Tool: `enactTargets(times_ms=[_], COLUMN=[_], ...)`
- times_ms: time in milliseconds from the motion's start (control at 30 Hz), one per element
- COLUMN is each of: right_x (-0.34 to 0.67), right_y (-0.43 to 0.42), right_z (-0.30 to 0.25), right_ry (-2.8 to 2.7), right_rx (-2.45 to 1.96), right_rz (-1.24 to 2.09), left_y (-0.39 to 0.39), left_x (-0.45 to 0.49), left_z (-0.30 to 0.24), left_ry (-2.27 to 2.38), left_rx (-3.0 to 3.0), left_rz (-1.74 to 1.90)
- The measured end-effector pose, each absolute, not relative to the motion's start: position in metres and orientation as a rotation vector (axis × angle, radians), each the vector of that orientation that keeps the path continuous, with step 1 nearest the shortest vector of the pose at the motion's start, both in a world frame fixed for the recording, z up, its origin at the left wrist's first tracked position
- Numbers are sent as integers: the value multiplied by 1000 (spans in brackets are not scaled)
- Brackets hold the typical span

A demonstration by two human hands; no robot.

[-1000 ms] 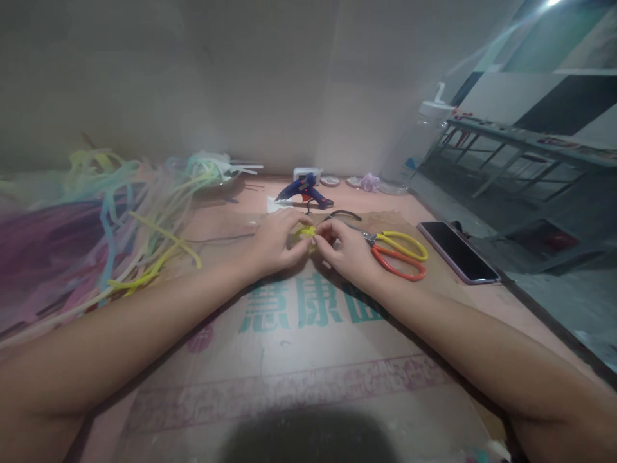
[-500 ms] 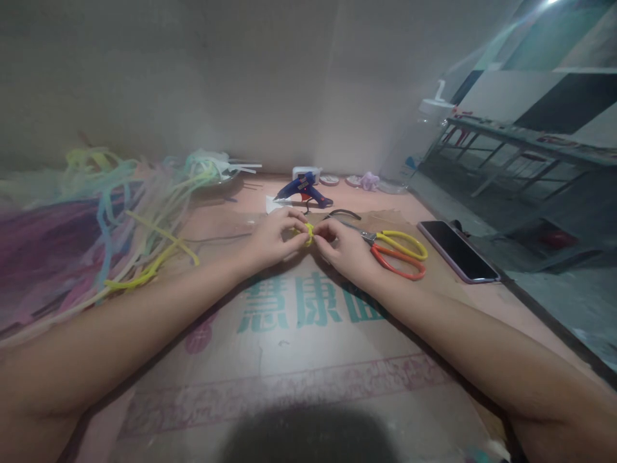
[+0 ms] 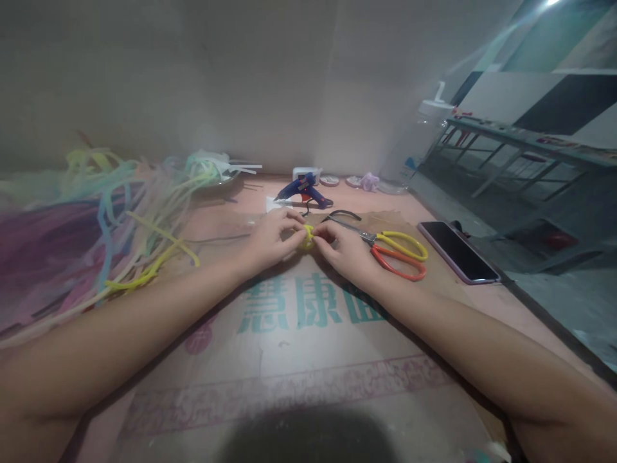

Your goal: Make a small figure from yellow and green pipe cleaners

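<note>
Between my fingertips is a small bent yellow pipe cleaner (image 3: 307,238), mostly covered by the fingers. My left hand (image 3: 276,236) pinches it from the left with thumb and forefinger. From the right, my right hand (image 3: 340,247) grips its other side with the fingertips. Just beside the right hand lie scissors (image 3: 400,256) with one yellow and one red-orange handle, their blades partly behind that hand. Both hands rest low over a cardboard sheet (image 3: 308,360) with green printed characters.
A blue glue gun (image 3: 301,188) lies behind the hands. Many coloured pipe cleaners (image 3: 110,212) heap up on the left. To the right are a phone (image 3: 460,252) and the table edge; a clear bottle (image 3: 409,148) stands at the back right against the wall.
The fingers have shifted slightly around the yellow pipe cleaner, which now shows a little lower and more to the left between them. Everything else stays in place.
</note>
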State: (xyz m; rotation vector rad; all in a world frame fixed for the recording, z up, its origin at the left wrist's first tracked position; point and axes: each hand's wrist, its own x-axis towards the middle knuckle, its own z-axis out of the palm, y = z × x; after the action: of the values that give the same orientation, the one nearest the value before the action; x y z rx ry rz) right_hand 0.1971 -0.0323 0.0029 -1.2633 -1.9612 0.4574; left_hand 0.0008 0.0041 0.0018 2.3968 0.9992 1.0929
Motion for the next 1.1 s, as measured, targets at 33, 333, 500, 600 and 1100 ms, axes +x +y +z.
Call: enactTargets(times_ms=[33,333,500,600,1100], right_x=[197,196,197,198,196], right_y=[-32,-33,-32,-31,-33], right_z=[3,4,3,2,3], right_ry=[-1963,-1996,-2000,-1991,-2043], right_rx=[-1265,-1288,-1295,-1287,-1288], right_rz=[460,459,456,447,434], left_y=[4,7,6,6,5], left_x=[1,3,3,2,4], left_z=[2,0,-1,-2,3], left_ry=[998,906,929,945,958], left_rx=[2390,2437,2421,2404,2471], left_rz=[1095,1073,1071,1072,972])
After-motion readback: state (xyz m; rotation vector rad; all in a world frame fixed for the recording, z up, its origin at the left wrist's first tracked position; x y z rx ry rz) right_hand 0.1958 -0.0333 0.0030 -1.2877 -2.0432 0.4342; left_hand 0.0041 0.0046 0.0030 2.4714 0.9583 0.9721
